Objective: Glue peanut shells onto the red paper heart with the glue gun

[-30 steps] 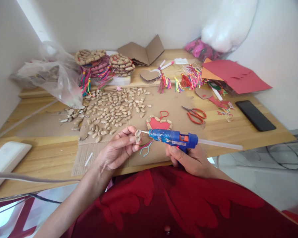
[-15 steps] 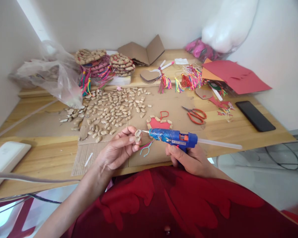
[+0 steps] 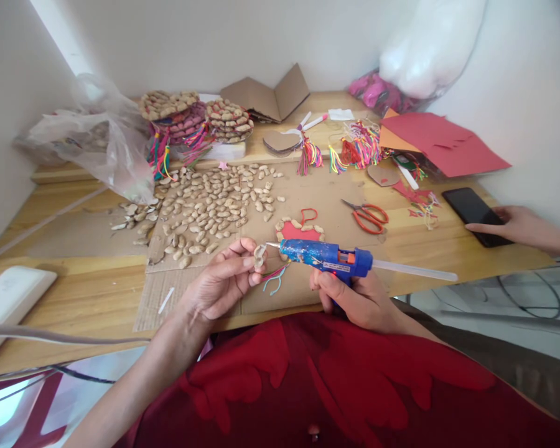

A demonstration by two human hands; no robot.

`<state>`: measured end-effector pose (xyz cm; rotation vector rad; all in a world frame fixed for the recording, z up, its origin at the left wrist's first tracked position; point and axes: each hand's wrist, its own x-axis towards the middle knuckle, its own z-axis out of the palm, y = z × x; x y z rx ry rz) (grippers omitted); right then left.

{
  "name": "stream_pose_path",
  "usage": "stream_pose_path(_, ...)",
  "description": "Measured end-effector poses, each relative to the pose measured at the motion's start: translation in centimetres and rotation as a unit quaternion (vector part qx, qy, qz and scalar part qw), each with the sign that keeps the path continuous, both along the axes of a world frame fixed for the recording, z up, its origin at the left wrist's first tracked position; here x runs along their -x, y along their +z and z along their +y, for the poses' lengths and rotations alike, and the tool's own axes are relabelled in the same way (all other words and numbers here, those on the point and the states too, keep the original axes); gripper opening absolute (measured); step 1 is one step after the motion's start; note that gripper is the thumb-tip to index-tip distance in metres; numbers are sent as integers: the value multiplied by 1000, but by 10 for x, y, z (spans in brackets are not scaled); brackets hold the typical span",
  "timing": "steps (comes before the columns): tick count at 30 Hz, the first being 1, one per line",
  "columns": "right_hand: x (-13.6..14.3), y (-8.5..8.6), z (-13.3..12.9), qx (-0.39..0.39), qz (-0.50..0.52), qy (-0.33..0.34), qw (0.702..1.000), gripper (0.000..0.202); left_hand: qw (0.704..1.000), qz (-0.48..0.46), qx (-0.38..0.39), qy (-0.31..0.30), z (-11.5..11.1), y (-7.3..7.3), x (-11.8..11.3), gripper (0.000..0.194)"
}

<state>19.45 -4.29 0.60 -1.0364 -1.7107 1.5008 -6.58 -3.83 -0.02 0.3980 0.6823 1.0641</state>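
Observation:
My left hand [image 3: 226,280] pinches a peanut shell [image 3: 260,256] with its open inner side showing. Wrapped round the handle of a blue glue gun [image 3: 312,254] is my right hand [image 3: 354,295]. The gun points left, its nozzle at the shell, and a clear glue stick [image 3: 415,270] comes out of its back. Just behind the gun lies a red piece [image 3: 301,233] edged with peanuts, with a red cord loop at its top and partly hidden by the gun. Many loose peanuts [image 3: 210,199] are spread on the cardboard [image 3: 317,186].
Orange-handled scissors [image 3: 371,219] lie right of the red piece. Another person's hand [image 3: 518,227] touches a black phone [image 3: 476,216] at the right. Behind are stacked peanut pieces [image 3: 228,122], tassels [image 3: 361,144], red sheets [image 3: 448,143] and a plastic bag [image 3: 107,143]. A white device [image 3: 18,302] lies left.
Another person's hand has come in from the right and onto the phone. The glue gun has shifted very slightly; my left hand stays almost still with the shell.

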Motion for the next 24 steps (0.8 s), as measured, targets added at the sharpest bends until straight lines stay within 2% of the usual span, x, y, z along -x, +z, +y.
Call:
stream_pose_path(7,4,7,-1,2,18,-21,1000,35,1000,2,4,-3,1,1,0,34)
stream_pose_path(12,7,17,1,-34,39,48,998,33,1000,-8,-2,9,1,1,-1,36)
stream_pose_path(17,5,13,1,-62,16,48,997,33,1000,5,-7,0,1,1,1,46)
stream_pose_path(24,5,14,0,-48,37,45,997,29,1000,-2,-12,22,2,1,0,38)
